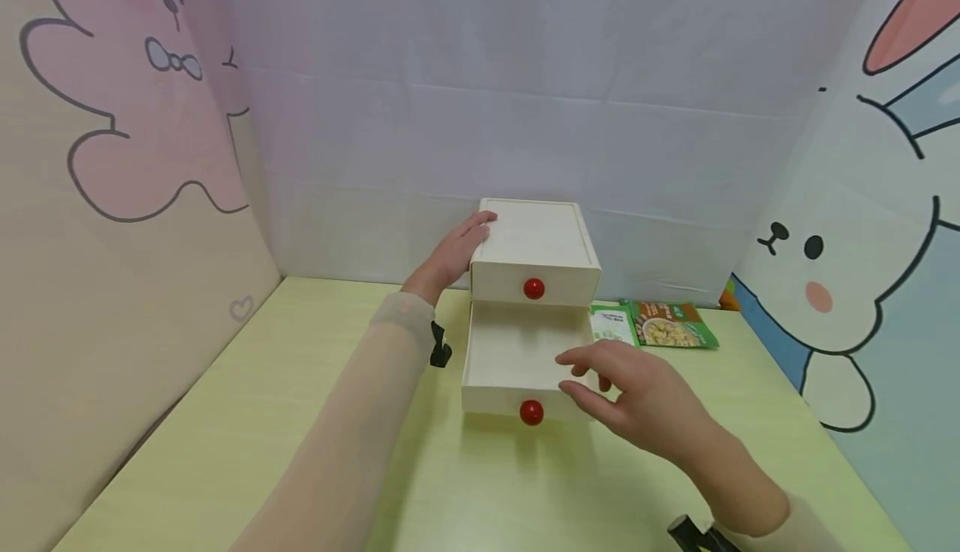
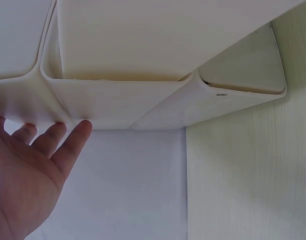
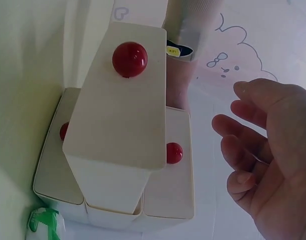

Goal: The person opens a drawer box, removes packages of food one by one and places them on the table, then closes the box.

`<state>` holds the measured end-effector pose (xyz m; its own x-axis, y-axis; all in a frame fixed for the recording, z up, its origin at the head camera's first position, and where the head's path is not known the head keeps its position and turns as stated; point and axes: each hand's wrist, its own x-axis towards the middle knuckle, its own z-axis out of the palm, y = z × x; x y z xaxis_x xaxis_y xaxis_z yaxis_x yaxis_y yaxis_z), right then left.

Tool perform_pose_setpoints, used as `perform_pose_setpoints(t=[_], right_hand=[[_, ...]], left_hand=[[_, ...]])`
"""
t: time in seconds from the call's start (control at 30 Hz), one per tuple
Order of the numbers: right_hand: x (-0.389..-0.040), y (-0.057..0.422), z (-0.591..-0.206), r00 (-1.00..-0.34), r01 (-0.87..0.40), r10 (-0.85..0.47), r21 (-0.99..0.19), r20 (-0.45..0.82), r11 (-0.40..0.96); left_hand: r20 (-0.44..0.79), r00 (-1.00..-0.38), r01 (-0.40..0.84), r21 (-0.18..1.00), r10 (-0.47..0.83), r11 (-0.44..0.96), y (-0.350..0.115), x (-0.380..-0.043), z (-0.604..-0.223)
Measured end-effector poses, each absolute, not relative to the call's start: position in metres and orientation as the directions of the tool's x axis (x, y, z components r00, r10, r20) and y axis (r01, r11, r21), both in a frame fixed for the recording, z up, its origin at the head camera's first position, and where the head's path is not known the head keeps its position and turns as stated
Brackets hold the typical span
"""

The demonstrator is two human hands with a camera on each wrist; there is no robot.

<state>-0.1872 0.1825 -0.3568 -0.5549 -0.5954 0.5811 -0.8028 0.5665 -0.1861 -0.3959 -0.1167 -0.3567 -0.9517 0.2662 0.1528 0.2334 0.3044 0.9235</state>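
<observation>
White drawer unit (image 1: 534, 233) stands between the left hand (image 1: 453, 253) and the right hand (image 1: 637, 389); its middle drawer (image 1: 495, 399), fitted with a red knob (image 1: 532, 413), is pulled out. Counter (image 1: 277, 352): pale yellow-green, carrying a brown-and-green packet (image 1: 671, 327) and a white-and-green packet (image 1: 613, 324) right of the unit. Pale cloth (image 1: 525, 93) hangs behind; cartoon figures flank both sides. Left hand: fingers extended, touching the unit's left side near the top. Right hand: fingers loosely bent, thumb apart, gripping nothing, poised near the drawer's right front corner.
</observation>
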Motion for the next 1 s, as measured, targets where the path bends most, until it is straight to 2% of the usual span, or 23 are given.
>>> perform_pose_setpoints(t=[0.23, 0.63, 0.9, 1.0], right_hand=[[-0.186, 0.171, -0.370, -0.532, -0.830, -0.655, -0.178, 0.536, 0.528], [-0.187, 0.158, -0.391, -0.543, -0.826, -0.703, -0.140, 0.459, 0.546], [-0.182, 0.156, -0.396, -0.621, -0.780, -0.705, -0.183, 0.343, 0.598], [-0.180, 0.154, -0.398, -0.632, -0.773, -0.706, -0.188, 0.320, 0.606]], left_hand=[[0.154, -0.953, 0.233, 0.924, 0.261, 0.304, -0.117, -0.396, -0.358], [0.162, -0.951, 0.241, 0.921, 0.262, 0.307, -0.117, -0.397, -0.359], [0.161, -0.952, 0.239, 0.922, 0.260, 0.303, -0.117, -0.397, -0.359], [0.161, -0.951, 0.241, 0.920, 0.263, 0.310, -0.117, -0.397, -0.359]])
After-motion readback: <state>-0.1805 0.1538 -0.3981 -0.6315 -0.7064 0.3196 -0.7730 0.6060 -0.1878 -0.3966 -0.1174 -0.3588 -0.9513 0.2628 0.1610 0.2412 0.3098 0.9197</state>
